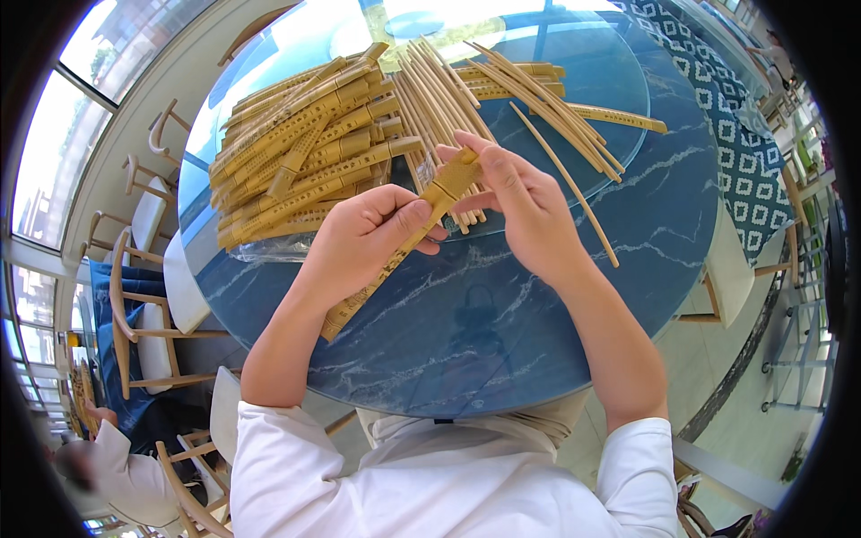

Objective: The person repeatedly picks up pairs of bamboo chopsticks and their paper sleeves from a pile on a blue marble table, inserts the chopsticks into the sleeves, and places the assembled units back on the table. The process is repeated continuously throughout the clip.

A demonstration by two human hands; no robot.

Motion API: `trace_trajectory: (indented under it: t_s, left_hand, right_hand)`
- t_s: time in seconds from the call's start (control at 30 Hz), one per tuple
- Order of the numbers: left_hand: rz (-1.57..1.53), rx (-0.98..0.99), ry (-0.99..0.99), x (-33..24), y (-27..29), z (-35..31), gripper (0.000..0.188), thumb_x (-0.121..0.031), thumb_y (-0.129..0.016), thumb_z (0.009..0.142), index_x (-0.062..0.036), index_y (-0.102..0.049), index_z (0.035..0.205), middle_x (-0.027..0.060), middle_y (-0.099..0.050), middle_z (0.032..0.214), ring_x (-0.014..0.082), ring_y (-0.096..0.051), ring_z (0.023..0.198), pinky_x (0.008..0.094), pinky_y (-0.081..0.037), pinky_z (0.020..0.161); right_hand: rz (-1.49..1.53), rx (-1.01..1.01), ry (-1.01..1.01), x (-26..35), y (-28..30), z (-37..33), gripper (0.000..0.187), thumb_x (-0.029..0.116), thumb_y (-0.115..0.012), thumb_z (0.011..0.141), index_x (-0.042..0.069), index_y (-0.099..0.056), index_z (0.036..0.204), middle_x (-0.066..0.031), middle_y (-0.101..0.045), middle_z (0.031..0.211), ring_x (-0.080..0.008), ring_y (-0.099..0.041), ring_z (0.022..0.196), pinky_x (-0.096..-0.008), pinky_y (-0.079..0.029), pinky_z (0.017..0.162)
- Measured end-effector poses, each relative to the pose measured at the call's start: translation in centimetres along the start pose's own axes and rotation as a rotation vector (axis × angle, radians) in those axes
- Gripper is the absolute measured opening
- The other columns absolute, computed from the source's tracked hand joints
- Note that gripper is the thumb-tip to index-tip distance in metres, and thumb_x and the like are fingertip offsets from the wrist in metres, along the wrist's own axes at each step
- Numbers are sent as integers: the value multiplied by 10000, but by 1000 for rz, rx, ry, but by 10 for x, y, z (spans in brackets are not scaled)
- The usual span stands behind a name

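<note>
While both bare hands met above the blue marbled table point(529, 359), a narrow brown paper sleeve point(444, 190) slanted between them, its far end toward one o'clock and its near end toward seven. The left hand point(377, 224) gripped its middle between thumb and curled fingers; the right hand point(520, 193) pinched the far end with its fingertips. Whether sticks lay inside could not be told. The step in hand appeared to be working that far end, and the next move seemed to call for a steady left grip and light right fingers, lest the paper tear. Outward from there, heaped sleeves point(305, 134) lay at ten o'clock, a bundle of bare wooden sticks point(430, 99) at twelve, and one lone stick point(569, 193) at three. Farther off, a chair point(157, 345) stood at eight o'clock.
</note>
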State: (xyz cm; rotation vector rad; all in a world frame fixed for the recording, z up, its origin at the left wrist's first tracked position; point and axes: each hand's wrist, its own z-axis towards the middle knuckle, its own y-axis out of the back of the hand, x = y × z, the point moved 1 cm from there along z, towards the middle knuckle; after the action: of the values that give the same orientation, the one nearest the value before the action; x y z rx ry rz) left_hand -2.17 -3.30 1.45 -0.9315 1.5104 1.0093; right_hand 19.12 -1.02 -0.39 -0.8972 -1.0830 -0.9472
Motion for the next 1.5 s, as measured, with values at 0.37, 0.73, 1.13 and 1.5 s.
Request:
trace_trajectory:
  t_s: [0.37,0.73,1.13,1.5]
  left_hand:
    - [233,-13,20,-11,-2,-6,216,-200,-679,1047,-13,-683,1155,38,-707,865,94,-648,739,261,-543,682]
    - [767,-318,-361,-7,5,-3,210,-127,-704,1021,20,-683,1170,53,-728,941,126,-689,851,268,-544,789]
    - [386,-127,-38,3,13,7,272,-238,-589,1103,21,-667,1134,40,-695,898,109,-662,785,256,-535,726]
    - [334,-78,4,7,11,8,257,-227,-580,1106,13,-670,1130,33,-689,889,96,-640,759,245,-521,708]
  right_hand:
    - [-1,-132,5,14,25,10,232,185,-619,1082,-10,-705,1172,-52,-740,979,-99,-721,835,-233,-582,735]
    - [-1464,-230,-90,4,93,0,256,238,-646,1000,-16,-672,981,-196,-711,996,-361,-696,966,-477,-577,857]
    - [203,-186,22,48,115,11,292,74,-532,1048,7,-676,1293,-82,-730,954,-152,-712,826,-262,-582,671]
    - [303,-216,334,43,103,15,306,253,-528,1127,-17,-657,1188,-40,-658,818,-91,-601,671,-235,-487,562]
